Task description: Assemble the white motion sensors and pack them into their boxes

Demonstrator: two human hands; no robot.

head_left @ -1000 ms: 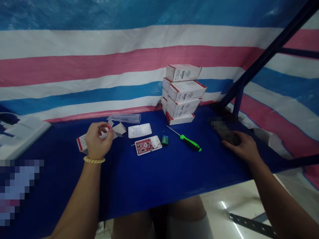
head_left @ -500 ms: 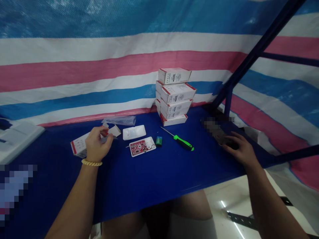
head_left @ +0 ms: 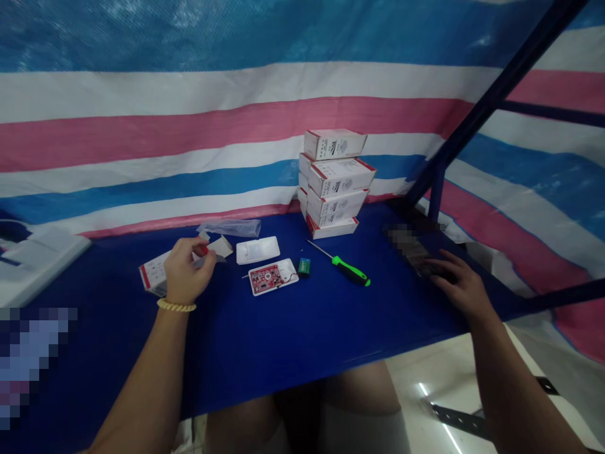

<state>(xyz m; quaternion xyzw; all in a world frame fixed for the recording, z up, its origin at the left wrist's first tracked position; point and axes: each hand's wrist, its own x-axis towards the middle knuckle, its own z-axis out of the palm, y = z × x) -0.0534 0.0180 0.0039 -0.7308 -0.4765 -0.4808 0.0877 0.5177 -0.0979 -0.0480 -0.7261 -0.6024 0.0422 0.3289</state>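
My left hand rests over a white and red carton, its fingers curled and the thumb apart from them. Open cardboard flaps stick out beyond the fingertips. At the right, my right hand has its fingers spread, the fingertips at the near end of a dark, partly blurred flat device. Between the hands lies an open white casing with a red circuit board, wired to a green battery. Behind it is a white cover. A green and black screwdriver lies to the right.
Several white and red cartons are stacked at the back of the blue table. A clear plastic bag lies near the striped sheet. A white object stands at the left edge. Blue metal bars border the right side.
The view has shifted slightly, so the things on the table sit a little further right. Both hands remain in nearly the same places.
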